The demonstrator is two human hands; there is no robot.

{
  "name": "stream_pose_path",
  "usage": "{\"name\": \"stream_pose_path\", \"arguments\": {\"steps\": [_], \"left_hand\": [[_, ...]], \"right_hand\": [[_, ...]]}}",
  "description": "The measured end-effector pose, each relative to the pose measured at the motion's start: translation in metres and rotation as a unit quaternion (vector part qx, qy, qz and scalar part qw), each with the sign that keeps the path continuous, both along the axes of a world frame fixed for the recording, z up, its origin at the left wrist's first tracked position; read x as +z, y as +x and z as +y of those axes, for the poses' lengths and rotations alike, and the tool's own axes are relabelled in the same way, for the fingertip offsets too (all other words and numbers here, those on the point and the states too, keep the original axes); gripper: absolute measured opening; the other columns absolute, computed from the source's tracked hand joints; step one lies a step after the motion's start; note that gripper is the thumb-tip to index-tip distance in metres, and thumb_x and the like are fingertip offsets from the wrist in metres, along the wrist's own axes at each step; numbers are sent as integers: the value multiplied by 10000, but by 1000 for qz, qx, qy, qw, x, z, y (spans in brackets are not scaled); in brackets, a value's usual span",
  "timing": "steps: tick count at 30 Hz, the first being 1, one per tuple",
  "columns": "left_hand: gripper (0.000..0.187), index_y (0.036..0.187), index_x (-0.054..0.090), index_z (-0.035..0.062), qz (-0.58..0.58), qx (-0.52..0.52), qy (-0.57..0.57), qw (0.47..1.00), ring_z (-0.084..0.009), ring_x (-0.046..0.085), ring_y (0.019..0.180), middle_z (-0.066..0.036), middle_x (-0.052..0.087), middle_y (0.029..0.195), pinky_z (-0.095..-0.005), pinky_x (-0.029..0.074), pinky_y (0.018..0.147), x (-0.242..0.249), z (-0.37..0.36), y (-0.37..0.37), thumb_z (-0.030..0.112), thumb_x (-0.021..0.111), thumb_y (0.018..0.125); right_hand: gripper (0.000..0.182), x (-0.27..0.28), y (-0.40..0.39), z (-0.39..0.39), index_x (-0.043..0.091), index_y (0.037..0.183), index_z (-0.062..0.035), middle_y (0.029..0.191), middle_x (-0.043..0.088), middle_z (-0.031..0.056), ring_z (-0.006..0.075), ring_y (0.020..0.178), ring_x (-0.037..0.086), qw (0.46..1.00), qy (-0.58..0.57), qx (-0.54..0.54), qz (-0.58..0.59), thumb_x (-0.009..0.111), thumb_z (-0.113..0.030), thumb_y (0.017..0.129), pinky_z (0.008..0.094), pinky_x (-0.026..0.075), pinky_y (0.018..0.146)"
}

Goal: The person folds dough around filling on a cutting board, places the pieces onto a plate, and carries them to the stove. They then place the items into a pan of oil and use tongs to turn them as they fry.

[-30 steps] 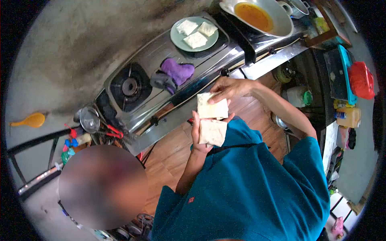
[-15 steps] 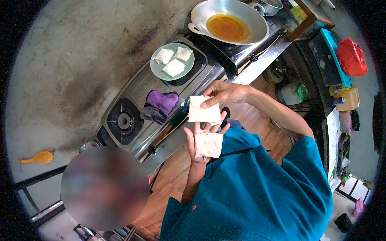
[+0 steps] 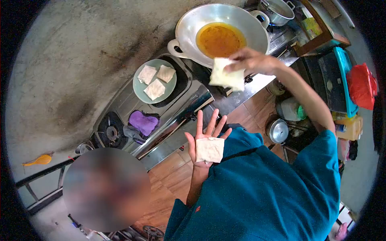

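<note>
My left hand (image 3: pixel 200 130) is palm up with its fingers spread, and a square folded dough parcel (image 3: pixel 210 150) lies flat on the palm. Between thumb and fingers, my right hand (image 3: pixel 253 62) pinches another pale dough parcel (image 3: pixel 224 76), slightly blurred. That parcel is at the near rim of a large metal wok (image 3: pixel 189 30), over the stove front. Orange-brown oil (image 3: pixel 221 40) pools in the wok. Three similar parcels, one of them a dough parcel (image 3: pixel 155 89), lie on a pale green plate (image 3: pixel 140 91) left of the wok.
A purple cloth (image 3: pixel 143 122) lies on the stove (image 3: pixel 120 106) beside a bare burner (image 3: pixel 112 132). Behind the wok stands a metal pot (image 3: pixel 279 14). A lidded pot (image 3: pixel 278 131) is low at the right. A red plastic bag (image 3: pixel 362 86) sits farther right.
My right hand has moved up and right, away from my left hand, carrying its parcel towards the wok. My left hand stays nearly in place. The view has shifted a little.
</note>
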State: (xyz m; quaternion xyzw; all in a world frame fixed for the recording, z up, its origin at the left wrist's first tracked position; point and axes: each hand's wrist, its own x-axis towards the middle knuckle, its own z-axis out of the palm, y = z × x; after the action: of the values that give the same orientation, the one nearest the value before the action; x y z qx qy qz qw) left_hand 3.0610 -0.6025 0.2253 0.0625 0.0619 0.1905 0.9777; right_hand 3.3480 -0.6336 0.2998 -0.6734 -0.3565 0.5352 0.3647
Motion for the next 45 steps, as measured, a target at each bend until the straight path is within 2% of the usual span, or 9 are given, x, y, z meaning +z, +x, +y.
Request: {"name": "stream_pose_path", "arguments": {"steps": [8, 21, 26, 33, 36, 38, 42, 44, 45], "left_hand": [[761, 1445, 95, 214, 32, 35, 4, 999, -373, 186, 1344, -188, 91, 1482, -580, 232, 1036, -10, -25, 55, 641, 313, 854], [765, 1446, 92, 197, 72, 59, 27, 995, -375, 206, 1337, -194, 120, 1475, -578, 254, 1025, -13, -24, 67, 645, 287, 858], [764, 1446, 95, 195, 70, 56, 33, 995, -373, 211, 1336, -196, 118, 1475, -578, 253, 1025, -15, -21, 65, 645, 285, 858], [765, 1446, 94, 200, 66, 43, 32, 996, -370, 216, 1335, -194, 115, 1476, -579, 245, 1030, -17, -19, 58, 640, 306, 857], [766, 1446, 96, 199, 65, 39, 30, 997, -371, 212, 1336, -193, 114, 1477, -579, 241, 1032, -14, -19, 52, 640, 309, 856], [766, 1445, 97, 197, 66, 43, 33, 996, -372, 209, 1337, -193, 114, 1477, -578, 238, 1034, -12, -18, 50, 639, 311, 857], [755, 1445, 105, 190, 51, 53, 27, 997, -374, 199, 1340, -199, 114, 1474, -569, 230, 1041, -10, -18, 43, 628, 306, 865], [750, 1445, 107, 189, 49, 57, 28, 997, -374, 203, 1339, -207, 114, 1472, -562, 228, 1045, -8, -20, 38, 626, 300, 868], [742, 1445, 111, 185, 51, 66, 21, 996, -369, 196, 1343, -203, 119, 1472, -558, 219, 1050, -5, -20, 37, 621, 291, 873]], "right_hand": [[523, -41, 153, 4, 490, 1243, -19, 1130, 543, 132, 275, 1005, 561, 964, -123, 89, -219, 616, -261, 797, 369, 498, 853], [330, -106, 159, 53, 574, 995, -2, 919, 608, 83, 207, 879, 594, 957, -200, 207, 33, 588, -216, 745, 337, 501, 751], [335, -113, 154, 61, 604, 847, 26, 735, 600, 127, 261, 748, 581, 878, -167, 328, -306, 539, -256, 678, 395, 436, 630], [394, -99, 132, 62, 617, 939, -2, 884, 623, 174, 307, 860, 570, 874, -196, 315, -313, 514, -276, 675, 431, 430, 704], [378, -104, 127, 57, 619, 1038, -71, 1111, 549, 199, 300, 1124, 450, 839, -172, 292, -426, 579, -183, 679, 492, 350, 874], [327, -109, 135, 48, 628, 1048, -145, 1139, 534, 195, 301, 1212, 376, 820, 118, 123, -547, 600, -159, 722, 536, 299, 929], [346, 10, 126, 26, 600, 1087, -115, 1157, 548, 118, 259, 1145, 459, 827, 91, 66, -551, 625, -80, 744, 396, 354, 974], [277, 40, 125, 3, 595, 1071, -72, 1072, 589, 92, 200, 1030, 536, 792, 228, 16, -566, 593, -107, 796, 319, 409, 904], [249, 88, 87, -9, 632, 995, -8, 1051, 561, 157, 277, 980, 544, 833, 136, -95, -528, 619, -82, 759, 382, 457, 849]]}}
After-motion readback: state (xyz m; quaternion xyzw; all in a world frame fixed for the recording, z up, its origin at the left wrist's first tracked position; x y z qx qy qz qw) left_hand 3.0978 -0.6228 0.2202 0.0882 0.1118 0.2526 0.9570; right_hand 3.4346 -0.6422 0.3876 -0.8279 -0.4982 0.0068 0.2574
